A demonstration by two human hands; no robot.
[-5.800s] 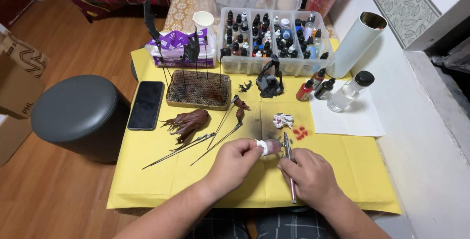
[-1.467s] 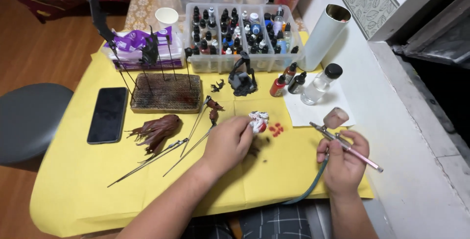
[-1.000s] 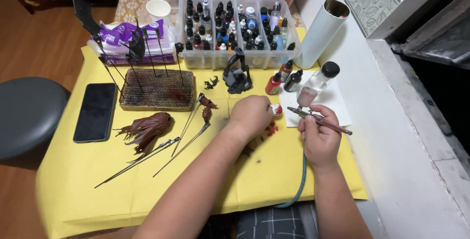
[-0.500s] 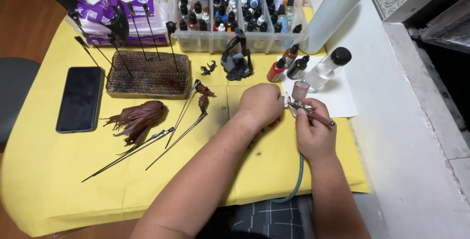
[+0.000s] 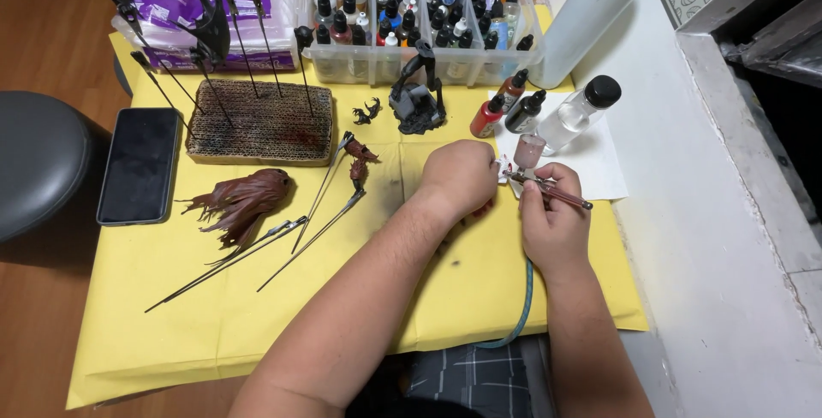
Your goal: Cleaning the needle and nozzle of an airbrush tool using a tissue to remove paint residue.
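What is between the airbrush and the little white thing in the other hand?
Nothing visible. The right hand holds the airbrush with its tip right beside the small white piece at the left hand.

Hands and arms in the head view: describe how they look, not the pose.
Both arms are bare to the frame edge: no sleeves, gloves, watch, rings or markings show. The left hand and right hand show short fingers; the forearms are broad.

Ahead of my hands, two small paint bottles (image 5: 505, 110), a clear bottle (image 5: 578, 114) and a dark figure stand (image 5: 417, 97) crowd the way. Left, long skewers (image 5: 282, 238) lie across the desk (image 5: 171, 332); nearer me it lies open.
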